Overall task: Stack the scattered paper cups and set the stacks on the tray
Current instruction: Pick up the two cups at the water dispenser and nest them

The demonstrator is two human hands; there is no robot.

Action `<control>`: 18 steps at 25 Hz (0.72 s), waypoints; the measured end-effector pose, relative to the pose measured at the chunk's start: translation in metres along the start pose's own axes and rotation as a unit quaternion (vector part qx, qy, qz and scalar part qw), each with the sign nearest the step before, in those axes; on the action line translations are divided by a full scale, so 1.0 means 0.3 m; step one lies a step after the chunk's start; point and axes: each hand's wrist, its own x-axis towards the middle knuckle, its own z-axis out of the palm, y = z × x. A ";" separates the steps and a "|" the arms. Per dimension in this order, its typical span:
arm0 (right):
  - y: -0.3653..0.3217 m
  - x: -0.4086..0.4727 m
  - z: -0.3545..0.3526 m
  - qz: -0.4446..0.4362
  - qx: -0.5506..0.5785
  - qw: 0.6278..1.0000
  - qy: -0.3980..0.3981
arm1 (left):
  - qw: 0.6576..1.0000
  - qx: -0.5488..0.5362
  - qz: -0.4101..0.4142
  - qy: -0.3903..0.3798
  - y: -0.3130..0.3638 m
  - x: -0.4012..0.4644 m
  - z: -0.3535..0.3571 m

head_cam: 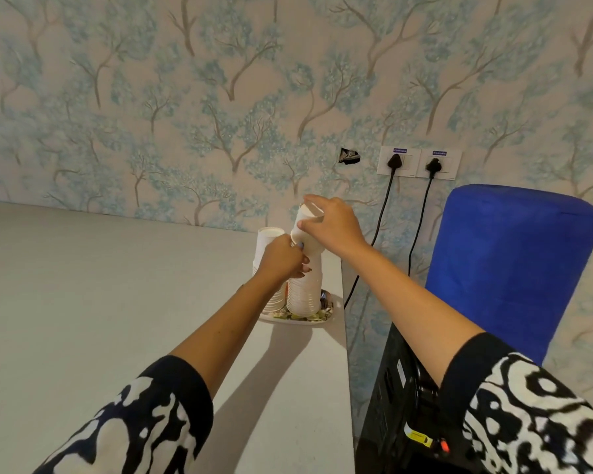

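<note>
The right hand (332, 227) pinches the tilted top cups (307, 217); the left hand (283, 258) wraps the tall stack (305, 292) on the tray (317, 321). A second stack (267, 244) touches it, near the bench's (83, 302) far right corner; the leftward surface lies open.

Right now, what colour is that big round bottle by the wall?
Bright blue; the bottle shows clearly in the head view.

Short sleeves (144, 422) — black-and-white blotchy print — with bare forearms.

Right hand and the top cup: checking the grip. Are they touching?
Touching: the head view shows the right hand with fingers wrapped around the top cup.
</note>
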 end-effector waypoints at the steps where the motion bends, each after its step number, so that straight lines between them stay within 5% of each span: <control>1: 0.005 0.009 0.013 0.008 -0.007 1.000 -0.009 | 1.000 0.000 -0.003 -0.002 -0.015 0.008 0.001; 9: 0.056 -0.009 0.107 0.064 -0.008 0.993 -0.102 | 0.996 0.057 -0.025 -0.058 -0.135 -0.005 0.002; 18: 0.065 -0.047 0.142 0.080 0.000 0.992 -0.094 | 0.963 0.222 0.129 -0.080 -0.212 -0.057 -0.028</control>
